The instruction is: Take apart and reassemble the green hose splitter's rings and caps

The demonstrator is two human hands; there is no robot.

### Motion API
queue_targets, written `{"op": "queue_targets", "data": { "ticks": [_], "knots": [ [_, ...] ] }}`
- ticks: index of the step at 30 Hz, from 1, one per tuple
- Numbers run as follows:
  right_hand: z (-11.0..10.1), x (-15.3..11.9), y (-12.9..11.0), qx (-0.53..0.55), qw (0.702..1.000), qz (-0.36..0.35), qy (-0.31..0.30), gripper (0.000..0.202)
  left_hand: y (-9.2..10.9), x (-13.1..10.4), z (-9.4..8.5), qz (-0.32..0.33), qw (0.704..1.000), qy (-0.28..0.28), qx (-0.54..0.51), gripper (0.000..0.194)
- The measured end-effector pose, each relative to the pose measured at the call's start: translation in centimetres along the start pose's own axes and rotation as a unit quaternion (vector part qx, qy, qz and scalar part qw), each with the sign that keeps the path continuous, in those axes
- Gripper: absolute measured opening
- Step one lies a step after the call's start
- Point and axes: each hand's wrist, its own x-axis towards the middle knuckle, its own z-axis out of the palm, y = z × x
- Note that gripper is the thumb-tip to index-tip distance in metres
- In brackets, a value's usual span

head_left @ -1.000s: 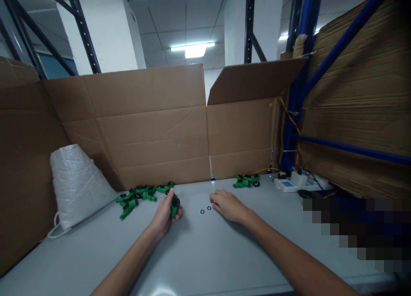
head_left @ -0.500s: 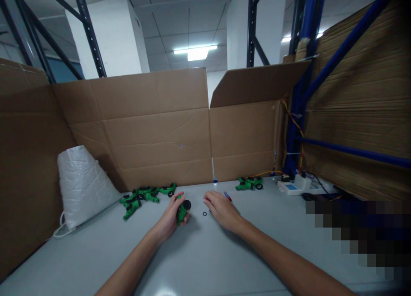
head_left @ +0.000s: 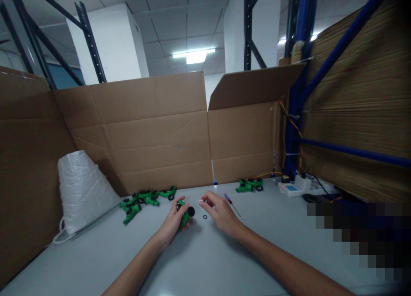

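Note:
My left hand (head_left: 171, 221) is closed around a green plastic piece (head_left: 185, 217) with a black round end, which points right and a little up. Just across from it, my right hand (head_left: 216, 210) is raised slightly over the table, thumb and forefinger pinched. A tiny whitish spot shows at those fingertips, too small to name. Between the hands a small black ring (head_left: 205, 217) lies flat on the table. Right of my right hand rests a screwdriver (head_left: 233, 205) with a dark blue and red handle, its thin shaft toward me.
Several green and black pieces (head_left: 131, 211) lie in a cluster at the back left, and another (head_left: 249, 185) at the back right. A white wrapped bundle (head_left: 83, 193) stands left. Cardboard walls (head_left: 154, 137) enclose the table. A power strip (head_left: 290, 189) with cables sits right.
My right hand has lifted and drawn back from the tabletop, its thumb now showing against the forefinger. The black end of the green piece has turned slightly right. More of the screwdriver shows.

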Motion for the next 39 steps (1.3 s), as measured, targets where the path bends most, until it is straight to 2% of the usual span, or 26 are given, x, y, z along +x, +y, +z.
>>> {"op": "queue_targets", "data": {
  "ticks": [16,25,30,35,39],
  "knots": [
    [0.2,-0.1,-0.5,-0.026,0.999,-0.039,-0.01,0.024,-0.3,0.3,-0.2,0.012,1.0,0.016,0.001,0.073],
    [0.4,-0.1,-0.1,-0.028,1.0,-0.007,-0.006,0.016,0.0,0.1,-0.2,0.012,1.0,0.02,0.009,0.075],
    [0.4,-0.3,-0.7,0.003,0.999,-0.031,-0.036,0.016,0.2,0.0,0.1,0.007,1.0,0.007,0.006,0.077],
    [0.5,-0.5,-1.3,-0.013,0.995,-0.079,-0.056,0.017,0.0,-0.1,0.1,0.013,1.0,-0.022,0.009,0.079],
    [0.7,-0.7,-1.2,-0.018,0.994,-0.087,-0.067,0.011,-0.2,-0.2,0.1,0.013,0.999,-0.047,0.01,0.077]
  ]
}}
